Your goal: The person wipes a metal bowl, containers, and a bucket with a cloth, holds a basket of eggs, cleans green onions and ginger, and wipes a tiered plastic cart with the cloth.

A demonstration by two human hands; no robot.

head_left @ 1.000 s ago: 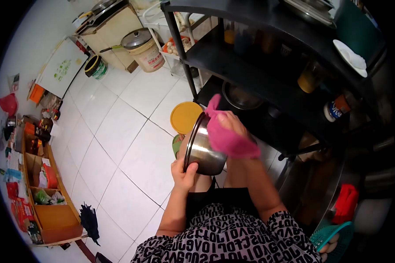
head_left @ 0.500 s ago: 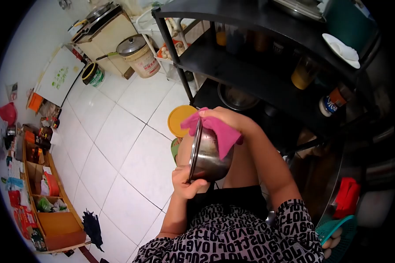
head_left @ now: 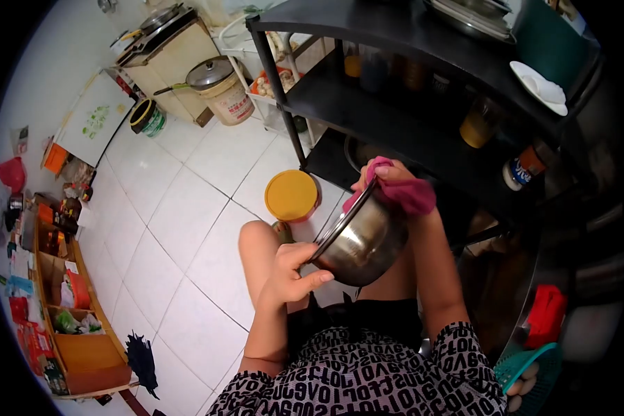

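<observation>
Over my lap a shiny steel pot is held tilted on its side, its opening turned to the left and its inside hidden from me. My left hand grips the near part of the rim, thumb on the outer wall. At the far part of the rim, my right hand clasps a pink cloth, which is folded over the edge and pressed against the metal. Both hands are closed.
A black shelf rack with jars and a white plate stands ahead and right. A yellow-lidded tub sits on the tiled floor. At left is a wooden cabinet; a green basket holding eggs is at lower right.
The pot has swung to the right and turned, showing more of its outer side. My right hand and the cloth have shifted right along the rim; my left hand has moved slightly up.
</observation>
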